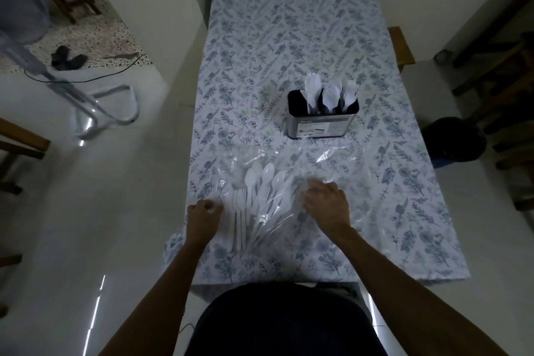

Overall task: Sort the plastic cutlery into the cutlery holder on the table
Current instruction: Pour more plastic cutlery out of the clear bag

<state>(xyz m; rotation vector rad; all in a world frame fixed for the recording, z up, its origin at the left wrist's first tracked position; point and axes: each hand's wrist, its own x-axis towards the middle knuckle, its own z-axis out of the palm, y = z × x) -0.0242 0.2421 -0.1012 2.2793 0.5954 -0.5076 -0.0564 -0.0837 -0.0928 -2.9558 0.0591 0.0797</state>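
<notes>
The table [303, 23] carries a floral-print tablecloth in blue and grey on white. A clear plastic bag [326, 157] lies flat on the near part of the table, directly in front of the person.

Inside or under the bag lies a heap of white plastic cutlery [257, 196]. Spoons [267, 172] form the far end of the heap, bowls pointing away from the person. Forks [239, 211] lie to their left, tines pointing away. The handles run toward the near table edge.

The left hand [203, 218] is at the left edge of the bag, beside the forks. Its fingers are curled and appear to pinch the bag film. The right hand [326, 204] rests on the bag just to the right of the heap, back of the hand up. Its fingers are bent down onto the film; whether they grip it cannot be told.

The cutlery holder [323, 120] stands upright beyond the bag, right of the table centre, apart from both hands. It is a metal container with a dark interior and a label on the near wall. White plastic pieces stand in it in three groups, heads up.

Several containers stand at the far table edge. A fan stand [95, 104] is on the floor to the left.
</notes>
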